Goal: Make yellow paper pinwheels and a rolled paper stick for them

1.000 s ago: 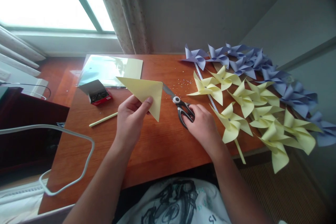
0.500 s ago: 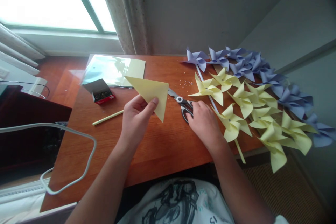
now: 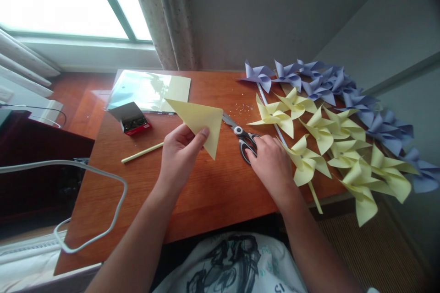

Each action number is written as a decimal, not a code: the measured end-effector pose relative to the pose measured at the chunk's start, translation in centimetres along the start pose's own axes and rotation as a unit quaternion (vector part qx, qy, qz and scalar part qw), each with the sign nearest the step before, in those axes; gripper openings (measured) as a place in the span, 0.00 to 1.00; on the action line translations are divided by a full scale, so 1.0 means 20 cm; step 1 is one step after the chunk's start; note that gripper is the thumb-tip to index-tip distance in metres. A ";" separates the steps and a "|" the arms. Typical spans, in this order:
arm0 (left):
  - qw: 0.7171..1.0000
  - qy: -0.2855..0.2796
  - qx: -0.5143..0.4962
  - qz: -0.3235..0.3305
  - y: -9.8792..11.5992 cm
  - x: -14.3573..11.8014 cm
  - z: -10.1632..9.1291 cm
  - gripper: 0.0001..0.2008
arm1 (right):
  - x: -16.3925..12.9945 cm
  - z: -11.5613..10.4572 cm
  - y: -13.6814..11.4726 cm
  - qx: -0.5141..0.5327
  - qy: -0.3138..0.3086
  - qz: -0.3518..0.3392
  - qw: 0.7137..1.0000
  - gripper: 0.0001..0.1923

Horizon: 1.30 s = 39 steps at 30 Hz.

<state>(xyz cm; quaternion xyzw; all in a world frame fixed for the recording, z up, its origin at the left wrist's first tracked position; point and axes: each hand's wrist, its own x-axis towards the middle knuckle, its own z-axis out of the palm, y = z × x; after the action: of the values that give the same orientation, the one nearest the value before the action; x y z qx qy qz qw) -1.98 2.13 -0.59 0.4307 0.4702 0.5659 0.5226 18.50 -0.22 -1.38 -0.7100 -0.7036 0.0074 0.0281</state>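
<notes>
My left hand (image 3: 178, 155) pinches a pale yellow paper folded into a triangle (image 3: 201, 121) and holds it just above the wooden table (image 3: 206, 187). Black-handled scissors (image 3: 240, 135) lie on the table to the right of the paper, blades pointing up-left. My right hand (image 3: 271, 165) rests on the scissors' handles, fingers curled over the loops; the scissors still lie flat on the wood.
Yellow pinwheels (image 3: 323, 137) and purple pinwheels (image 3: 330, 82) crowd the right side of the table. A small open box of pins (image 3: 131, 119), a clear sleeve of yellow paper (image 3: 151, 89) and a yellow straw (image 3: 141, 153) lie at left. A white cable (image 3: 103, 183) loops off the left edge.
My right hand has shifted slightly on the scissors' handles. The left hand keeps the folded paper in nearly the same place.
</notes>
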 end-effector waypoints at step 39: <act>0.933 -0.310 0.174 0.052 -0.07 -0.05 0.07 0.25 | -0.08 -0.05 -0.02 0.629 -0.079 0.013 0.773 0.35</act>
<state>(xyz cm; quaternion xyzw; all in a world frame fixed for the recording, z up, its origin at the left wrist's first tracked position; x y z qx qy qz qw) -0.21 1.33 -1.62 0.6925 0.3530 0.3400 0.5294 18.14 -1.84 -0.51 -0.5399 -0.5319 0.5048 0.4132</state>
